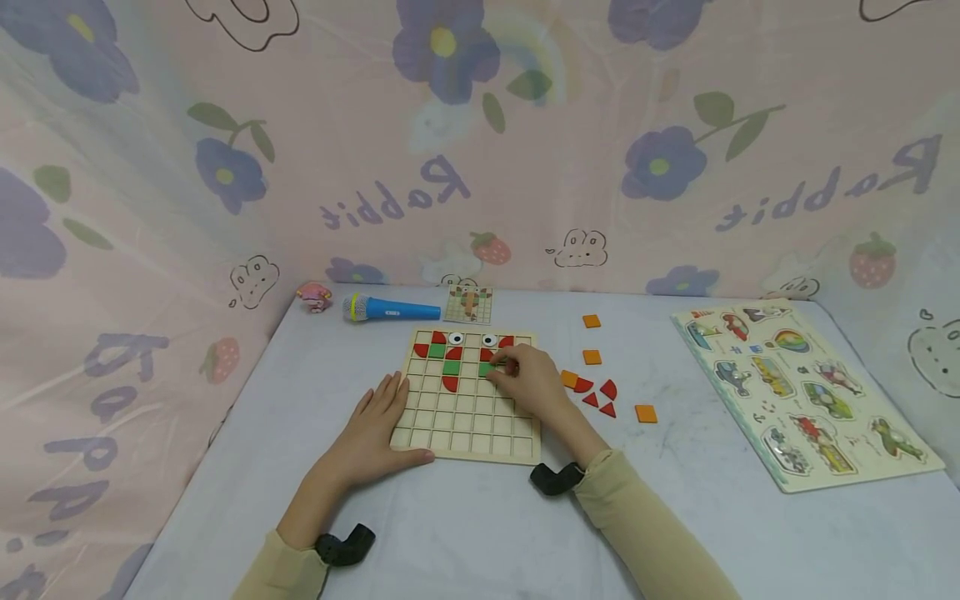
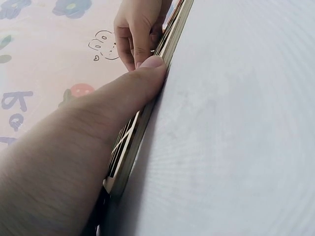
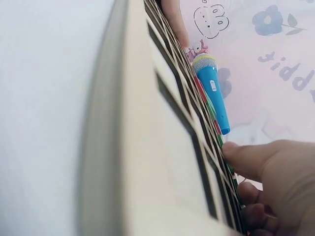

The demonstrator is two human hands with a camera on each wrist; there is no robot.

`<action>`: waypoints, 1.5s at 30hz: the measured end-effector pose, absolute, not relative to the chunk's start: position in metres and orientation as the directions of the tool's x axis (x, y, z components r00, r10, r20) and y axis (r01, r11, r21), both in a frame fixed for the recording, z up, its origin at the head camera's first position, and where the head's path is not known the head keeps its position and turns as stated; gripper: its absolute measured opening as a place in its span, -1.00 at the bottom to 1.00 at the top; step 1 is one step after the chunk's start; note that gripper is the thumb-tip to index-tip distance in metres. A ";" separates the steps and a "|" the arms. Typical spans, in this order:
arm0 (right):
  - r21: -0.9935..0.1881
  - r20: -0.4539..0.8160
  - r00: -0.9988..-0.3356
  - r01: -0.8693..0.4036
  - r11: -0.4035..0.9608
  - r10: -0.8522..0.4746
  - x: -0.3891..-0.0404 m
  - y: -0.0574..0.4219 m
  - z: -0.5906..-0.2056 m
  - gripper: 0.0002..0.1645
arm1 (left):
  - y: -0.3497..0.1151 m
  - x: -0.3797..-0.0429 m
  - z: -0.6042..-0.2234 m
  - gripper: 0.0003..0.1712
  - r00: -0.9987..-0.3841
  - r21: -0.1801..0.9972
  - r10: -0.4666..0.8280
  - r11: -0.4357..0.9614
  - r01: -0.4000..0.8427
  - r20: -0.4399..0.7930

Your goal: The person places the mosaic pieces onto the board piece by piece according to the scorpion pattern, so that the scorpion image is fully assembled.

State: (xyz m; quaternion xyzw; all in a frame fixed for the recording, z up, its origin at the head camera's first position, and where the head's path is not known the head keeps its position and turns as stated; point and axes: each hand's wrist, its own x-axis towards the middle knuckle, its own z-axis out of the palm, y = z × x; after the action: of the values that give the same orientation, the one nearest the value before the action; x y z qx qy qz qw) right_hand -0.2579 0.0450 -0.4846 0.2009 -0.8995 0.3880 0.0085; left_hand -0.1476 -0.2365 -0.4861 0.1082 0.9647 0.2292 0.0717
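A square wooden grid board [image 1: 465,423] lies on the table, with red quarter-round pieces [image 1: 450,383], green squares [image 1: 452,367] and two round eye pieces [image 1: 456,339] in its upper cells. My left hand [image 1: 372,429] rests at the board's lower left corner, fingers extended along the left edge and thumb [image 2: 152,63] over the front edge. Over the upper right part of the grid, my right hand [image 1: 531,379] pinches a green square piece [image 1: 485,369] at its cell. The right fingertips partly hide that piece; the right wrist view shows the thumb [image 3: 236,152] low against the grid.
Orange squares [image 1: 646,414] and red pieces [image 1: 608,389] lie loose right of the board. Behind it are a small pattern card [image 1: 468,305], a blue toy microphone [image 1: 397,310] and a pink figurine [image 1: 314,297]. A picture puzzle board [image 1: 806,392] lies at the far right.
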 end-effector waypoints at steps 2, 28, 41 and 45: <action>-0.696 0.167 -0.923 -0.360 0.621 -0.347 -0.257 0.045 -0.484 -0.79 | -0.236 -0.148 -0.486 0.49 -0.966 0.457 0.242 0.872 0.176 -0.088; -0.659 0.020 -0.930 -0.288 0.695 -0.367 -0.258 0.190 -0.437 -0.66 | -0.242 -0.148 -0.483 0.49 -0.971 0.458 0.225 0.874 0.164 -0.081; -0.616 0.031 -0.912 -0.340 0.711 -0.409 -0.242 0.228 -0.467 -0.70 | -0.240 -0.147 -0.488 0.50 -0.967 0.467 0.240 0.868 0.172 -0.090; -0.621 0.083 -0.920 -0.348 0.703 -0.383 -0.239 0.234 -0.478 -0.70 | -0.238 -0.146 -0.488 0.50 -0.967 0.470 0.241 0.865 0.176 -0.082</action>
State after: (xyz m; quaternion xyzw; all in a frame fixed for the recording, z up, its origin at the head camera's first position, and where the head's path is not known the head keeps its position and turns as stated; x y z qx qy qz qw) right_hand -0.2388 0.2341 -0.4779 0.1982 -0.9223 0.3309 -0.0259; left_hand -0.1461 -0.2380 -0.4876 0.1081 0.9633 0.2360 0.0690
